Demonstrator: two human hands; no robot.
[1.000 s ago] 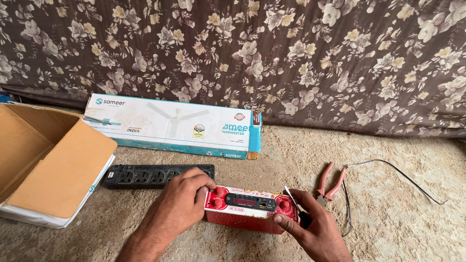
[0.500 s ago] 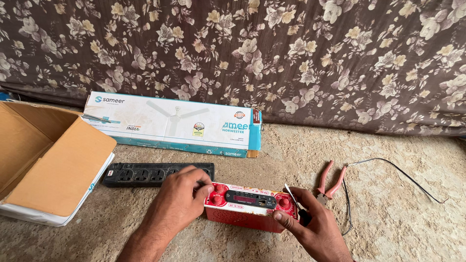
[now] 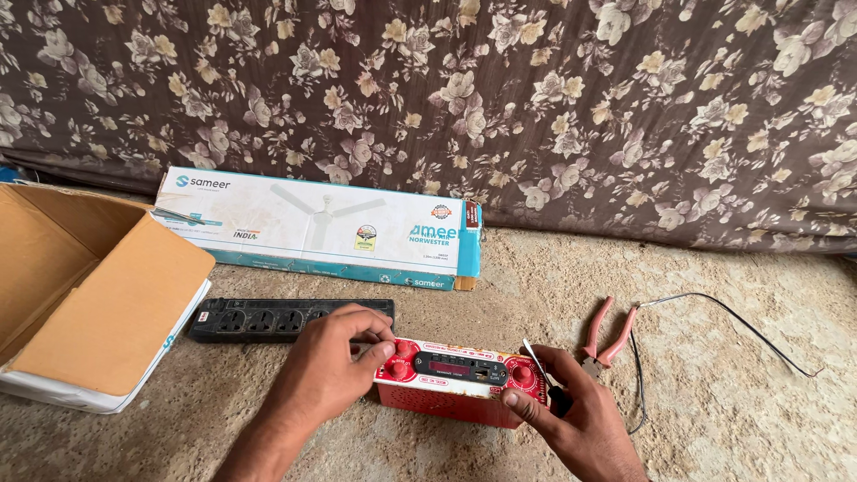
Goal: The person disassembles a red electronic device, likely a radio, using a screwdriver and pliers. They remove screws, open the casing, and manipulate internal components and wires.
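Behind the red radio on the floor lie a long fan box and a black power strip; pliers lie to its right. The radio's long axis runs left-right between both hands. The left hand pinches its left knob; the right hand, gripping a screwdriver, steadies its right end. Nothing has visibly shifted in the last second.

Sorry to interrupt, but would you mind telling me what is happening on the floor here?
A person holds a small red radio-like box on the floor with both hands. The left hand touches a red knob, while the right hand grips the other end together with a screwdriver. Red-handled pliers, a black power strip and a long fan carton lie nearby.
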